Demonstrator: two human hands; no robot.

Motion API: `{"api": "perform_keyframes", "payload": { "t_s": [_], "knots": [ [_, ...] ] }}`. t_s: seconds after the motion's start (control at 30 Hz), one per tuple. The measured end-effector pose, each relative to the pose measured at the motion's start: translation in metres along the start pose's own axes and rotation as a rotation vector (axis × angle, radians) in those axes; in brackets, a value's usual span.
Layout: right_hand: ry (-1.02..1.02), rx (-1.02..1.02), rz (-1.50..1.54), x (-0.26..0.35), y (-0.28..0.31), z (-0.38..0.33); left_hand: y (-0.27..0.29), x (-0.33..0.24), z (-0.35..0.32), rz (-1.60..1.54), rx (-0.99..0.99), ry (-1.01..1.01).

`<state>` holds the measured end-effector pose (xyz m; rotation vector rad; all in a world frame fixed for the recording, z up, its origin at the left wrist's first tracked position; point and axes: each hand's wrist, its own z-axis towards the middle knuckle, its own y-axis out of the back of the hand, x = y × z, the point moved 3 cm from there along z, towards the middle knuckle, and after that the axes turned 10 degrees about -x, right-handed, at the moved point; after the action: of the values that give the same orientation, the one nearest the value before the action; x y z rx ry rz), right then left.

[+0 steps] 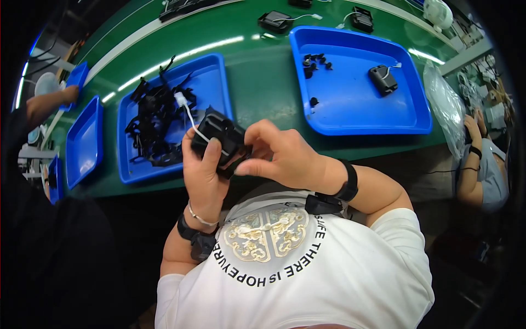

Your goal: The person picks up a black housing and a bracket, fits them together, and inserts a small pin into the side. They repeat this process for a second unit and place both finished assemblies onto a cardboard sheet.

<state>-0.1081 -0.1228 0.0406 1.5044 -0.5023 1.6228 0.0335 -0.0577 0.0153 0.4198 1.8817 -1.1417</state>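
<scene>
My left hand (pixel 204 170) is wrapped round a black box-shaped plastic housing (pixel 222 131), thumb across its near face. From the housing a white cable (pixel 193 122) runs up to a small white connector (pixel 181 99), which hangs free over the left tray. At the housing's right side is my right hand (pixel 282 153), its bent index finger and thumb closed on the edge. Its fingertips are partly hidden, so any small part between them cannot be made out.
A blue tray (pixel 121 173) at left holds a tangle of black strap-like parts (pixel 153 118). Another blue tray (pixel 367 130) at right holds small black pieces (pixel 312 64) and a black housing with cable (pixel 383 80). More housings (pixel 275 22) lie beyond. Other people work at both sides.
</scene>
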Motion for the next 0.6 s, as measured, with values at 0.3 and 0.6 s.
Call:
{"api": "perform_keyframes", "payload": {
  "t_s": [0.3,0.6],
  "knots": [
    [0.125,-0.094,-0.684,-0.045,0.119,0.027,0.016,-0.003,0.001,0.04,0.179,0.07],
    [0.094,0.089,-0.868,-0.065,0.114,0.041,0.007,0.004,-0.002,0.092,0.181,0.215]
  ]
}}
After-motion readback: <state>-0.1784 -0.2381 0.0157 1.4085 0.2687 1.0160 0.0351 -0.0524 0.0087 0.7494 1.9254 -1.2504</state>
